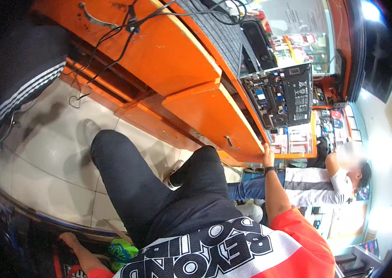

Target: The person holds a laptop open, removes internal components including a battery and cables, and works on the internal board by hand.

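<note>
Above tiled floor (52, 157), the table (219, 37) bears an opened laptop (293, 95); below, the right hand (269, 158) clamps its fingers on the orange drawer (212, 118)'s edge. Even pressure should guide it straight; the left hand (68, 238)'s fingers are unclear.

Drawer (217, 118) (open) btwn knee (203, 162) & counter (208, 41)

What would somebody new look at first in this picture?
Probably the bright orange desk, slanting across the upper middle, and the laptop right of centre near the top, with its insides showing. Below the laptop, the right hand touches the corner of an orange drawer. The red-and-white shirt at the bottom might catch the eye too.
</note>
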Motion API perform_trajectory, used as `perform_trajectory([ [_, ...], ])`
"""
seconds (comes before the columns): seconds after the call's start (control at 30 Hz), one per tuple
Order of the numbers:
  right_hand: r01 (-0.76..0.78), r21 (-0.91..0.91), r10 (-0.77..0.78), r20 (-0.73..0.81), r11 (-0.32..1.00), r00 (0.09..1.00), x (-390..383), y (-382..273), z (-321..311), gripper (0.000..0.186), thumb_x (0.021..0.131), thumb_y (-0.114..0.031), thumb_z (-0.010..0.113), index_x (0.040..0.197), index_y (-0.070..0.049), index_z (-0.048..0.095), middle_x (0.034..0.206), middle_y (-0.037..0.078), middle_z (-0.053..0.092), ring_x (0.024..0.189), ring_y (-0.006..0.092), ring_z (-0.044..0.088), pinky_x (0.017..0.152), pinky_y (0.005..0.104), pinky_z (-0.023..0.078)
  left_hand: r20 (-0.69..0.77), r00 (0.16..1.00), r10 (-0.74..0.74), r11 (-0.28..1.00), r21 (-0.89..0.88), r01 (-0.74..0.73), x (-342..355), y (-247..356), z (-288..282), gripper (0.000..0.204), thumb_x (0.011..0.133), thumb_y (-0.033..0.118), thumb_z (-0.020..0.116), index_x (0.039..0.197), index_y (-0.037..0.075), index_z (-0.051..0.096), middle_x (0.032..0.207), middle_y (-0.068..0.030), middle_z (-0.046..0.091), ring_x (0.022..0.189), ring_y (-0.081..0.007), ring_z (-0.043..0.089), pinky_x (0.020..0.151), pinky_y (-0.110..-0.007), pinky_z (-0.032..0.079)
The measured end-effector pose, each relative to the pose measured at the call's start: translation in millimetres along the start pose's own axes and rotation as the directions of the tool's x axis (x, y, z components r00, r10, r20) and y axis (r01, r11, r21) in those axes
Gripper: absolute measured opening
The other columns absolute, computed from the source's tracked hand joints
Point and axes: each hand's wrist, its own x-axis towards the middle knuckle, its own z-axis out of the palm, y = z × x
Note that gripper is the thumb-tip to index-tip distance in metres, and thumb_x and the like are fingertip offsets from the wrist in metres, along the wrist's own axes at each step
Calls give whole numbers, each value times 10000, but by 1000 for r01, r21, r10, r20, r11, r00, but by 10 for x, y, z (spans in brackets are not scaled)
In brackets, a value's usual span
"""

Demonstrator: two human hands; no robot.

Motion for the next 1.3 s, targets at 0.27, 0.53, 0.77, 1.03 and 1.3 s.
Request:
perform_trajectory([
  [0.27, -67, 62, 72, -79, 996, 994, -206, 45, -158, 634, 1034, -530, 433, 975, 36, 712, 942, 299, 685, 929, 441, 649, 819, 497, 465, 125, 986, -109, 864, -479, 156, 294, -21, 220, 493, 945, 411, 652, 1174, -25, 670, 1147, -177, 710, 1060, -327, 687, 902, -493, 526],
  [0.53, -95, -34, 91, -98, 995, 991, -242, -165, -140, 638, 1054, -521, 369, 1022, 31, 689, 1019, 313, 676, 1008, 475, 625, 863, 516, 460, 337, 936, -106, 212, -912, 352, 423, -180, 358, 909, 915, 668, 585, 1427, -72, 455, 1134, -220, 685, 879, -345, 704, 818, -490, 579],
  [0.77, 24, 259, 36, -227, 966, 973, -414, -660, -110, 526, 1076, -426, 429, 991, 16, 703, 910, 160, 711, 855, 275, 668, 847, 385, 485, 526, 703, -479, -229, -848, 478, 269, -907, -213, 642, 955, 557, 593, 1215, -28, 646, 1103, -251, 685, 926, -382, 692, 800, -492, 572],
  [1.03, 168, 835, 197, -311, 524, 930, -23, -237, -654, 366, 1064, -377, 510, 1101, -48, 664, 900, 20, 614, 793, 88, 554, 644, 251, 477, -169, 536, -827, -164, -839, -518, -1703, -814, -3200, 407, 1045, 305, 471, 1211, -10, 668, 1160, -183, 707, 993, -319, 695, 842, -409, 547],
  [1.3, 271, 952, 117, -255, -141, 960, 488, -835, -1118, 455, 1079, -412, 452, 1291, -39, 603, 1168, 68, 645, 1064, 152, 576, 923, 322, 452, -822, 177, -541, -354, 32, -935, -4342, -746, -7155, 273, 1052, 250, 555, 1047, 17, 696, 889, -1, 674, 748, -64, 578, 652, -199, 462],
])
